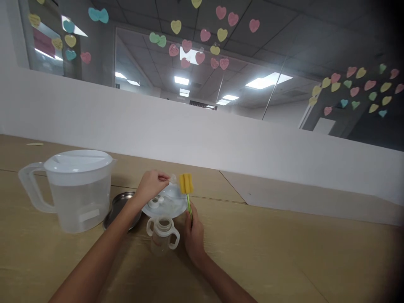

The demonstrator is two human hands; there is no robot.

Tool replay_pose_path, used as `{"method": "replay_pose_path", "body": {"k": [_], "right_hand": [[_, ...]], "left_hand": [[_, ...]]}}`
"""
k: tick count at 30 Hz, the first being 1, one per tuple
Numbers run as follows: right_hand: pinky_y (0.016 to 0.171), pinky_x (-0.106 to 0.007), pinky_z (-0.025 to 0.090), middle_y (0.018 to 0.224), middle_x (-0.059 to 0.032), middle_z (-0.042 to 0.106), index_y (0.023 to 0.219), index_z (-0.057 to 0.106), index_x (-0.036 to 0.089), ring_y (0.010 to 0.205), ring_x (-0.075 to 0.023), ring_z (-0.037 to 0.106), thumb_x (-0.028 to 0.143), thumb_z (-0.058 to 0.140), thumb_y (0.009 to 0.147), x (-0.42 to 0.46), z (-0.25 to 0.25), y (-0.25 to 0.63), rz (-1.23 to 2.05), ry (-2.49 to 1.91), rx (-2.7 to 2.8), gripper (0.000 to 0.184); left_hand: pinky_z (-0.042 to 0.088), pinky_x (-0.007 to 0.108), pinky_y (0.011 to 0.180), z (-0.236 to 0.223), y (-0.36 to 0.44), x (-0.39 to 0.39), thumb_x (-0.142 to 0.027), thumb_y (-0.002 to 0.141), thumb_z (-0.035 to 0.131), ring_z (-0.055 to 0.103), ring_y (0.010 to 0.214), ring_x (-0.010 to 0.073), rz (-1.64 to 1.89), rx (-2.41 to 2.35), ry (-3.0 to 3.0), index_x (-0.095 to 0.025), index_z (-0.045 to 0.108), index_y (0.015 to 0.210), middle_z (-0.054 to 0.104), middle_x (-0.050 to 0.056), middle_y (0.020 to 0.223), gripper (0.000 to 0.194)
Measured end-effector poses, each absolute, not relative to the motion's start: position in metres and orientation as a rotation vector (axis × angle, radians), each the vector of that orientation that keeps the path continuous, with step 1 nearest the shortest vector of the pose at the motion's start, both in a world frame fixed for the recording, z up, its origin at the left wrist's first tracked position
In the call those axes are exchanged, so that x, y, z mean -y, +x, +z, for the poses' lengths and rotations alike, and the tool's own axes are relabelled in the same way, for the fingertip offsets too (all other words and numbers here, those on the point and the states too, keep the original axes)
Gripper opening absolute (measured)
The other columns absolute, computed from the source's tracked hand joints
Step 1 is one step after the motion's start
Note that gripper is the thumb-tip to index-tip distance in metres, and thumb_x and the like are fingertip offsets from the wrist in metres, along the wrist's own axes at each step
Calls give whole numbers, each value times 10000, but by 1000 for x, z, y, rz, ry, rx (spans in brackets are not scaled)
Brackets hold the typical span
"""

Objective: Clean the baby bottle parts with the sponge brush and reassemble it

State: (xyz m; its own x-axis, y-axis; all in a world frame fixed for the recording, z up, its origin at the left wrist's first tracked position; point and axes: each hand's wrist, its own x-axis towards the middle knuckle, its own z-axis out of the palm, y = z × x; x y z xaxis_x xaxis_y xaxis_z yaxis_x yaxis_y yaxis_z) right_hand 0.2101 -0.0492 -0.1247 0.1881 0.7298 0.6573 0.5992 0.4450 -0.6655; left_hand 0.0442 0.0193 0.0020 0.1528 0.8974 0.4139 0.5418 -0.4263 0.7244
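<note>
My left hand point(152, 184) pinches a small clear teat point(172, 179) and holds it up over a pale blue plate point(172, 205). My right hand point(193, 233) is closed round the green handle of a sponge brush point(186, 184), whose yellow head stands upright just right of the teat. A clear baby bottle with two handles point(162, 235) stands open on the wooden table in front of the plate, between my two arms. A small white ring part point(154, 203) lies on the plate.
A large clear lidded water jug point(75, 189) stands at the left. A round metal dish point(121, 206) lies between jug and plate. A white partition wall point(202, 134) runs behind the wooden table point(284, 252), with a glass pane carrying paper hearts above.
</note>
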Motion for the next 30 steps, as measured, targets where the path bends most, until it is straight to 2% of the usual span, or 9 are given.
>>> {"method": "replay_pose_path", "body": {"k": [7, 16, 20, 25, 30], "right_hand": [[912, -337, 454, 1236, -56, 563, 1296, 451, 187, 1096, -173, 561, 300, 320, 917, 51, -129, 208, 199, -1252, 1539, 417], [819, -325, 486, 1132, -108, 625, 1286, 463, 124, 968, -185, 622, 294, 304, 914, 46, -132, 209, 146, -1292, 1616, 438], [779, -321, 497, 1067, -104, 654, 1279, 479, 142, 886, -182, 639, 284, 325, 908, 47, -131, 208, 116, -1286, 1615, 426], [767, -324, 504, 1069, -85, 655, 1287, 476, 189, 848, -179, 644, 280, 348, 905, 48, -130, 208, 175, -1258, 1617, 413], [817, -328, 491, 1104, -61, 642, 1269, 497, 215, 925, -183, 632, 297, 384, 896, 52, -126, 207, 249, -1226, 1616, 398]], "left_hand": [[485, 233, 663, 0, 46, -18, -244, 652, 556, 641, 726, 159, 1197, -1281, 2032, -138, 676, 822, 696, 53, 774, 234], [386, 250, 590, 5, 39, -15, -392, 727, 428, 590, 646, 158, 1156, -1292, 2093, -158, 645, 668, 659, 24, 663, 324], [380, 250, 591, 5, 37, -15, -428, 747, 403, 585, 626, 155, 1134, -1312, 2112, -156, 626, 619, 651, 26, 631, 374], [420, 238, 568, 5, 35, -16, -452, 730, 450, 591, 613, 149, 1106, -1197, 2019, -143, 639, 743, 667, 42, 679, 363], [423, 218, 499, 9, 31, -14, -426, 723, 470, 585, 563, 130, 1083, -1134, 1936, -130, 625, 852, 666, 55, 740, 358]]}}
